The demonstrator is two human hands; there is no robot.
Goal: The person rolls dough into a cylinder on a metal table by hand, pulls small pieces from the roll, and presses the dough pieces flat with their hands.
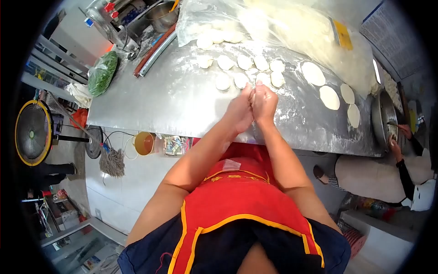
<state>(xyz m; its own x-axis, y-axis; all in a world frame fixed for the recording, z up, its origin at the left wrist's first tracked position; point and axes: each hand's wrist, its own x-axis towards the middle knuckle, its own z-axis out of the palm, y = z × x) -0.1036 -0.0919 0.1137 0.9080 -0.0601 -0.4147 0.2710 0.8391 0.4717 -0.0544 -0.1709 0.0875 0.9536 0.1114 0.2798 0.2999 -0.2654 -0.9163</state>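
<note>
My left hand (240, 108) and my right hand (265, 102) are pressed together above the front part of the metal table (159, 102), fingers closed. Whatever lies between them is hidden by the fingers. Just beyond the fingertips, several round dough balls (223, 82) sit in loose rows, and one dough ball (277, 79) is close beside my right hand. To the right, flattened dough rounds (329, 97) lie on the floured surface. A large mass of dough (301, 32) under clear plastic covers the back of the table.
Two long rods (155, 52) lie at the back left, near a bag of greens (102, 73) and a metal pot (163, 17). At the right end, another person's hands (396, 145) are at a large metal basin (384, 116). A fan (33, 132) stands at left.
</note>
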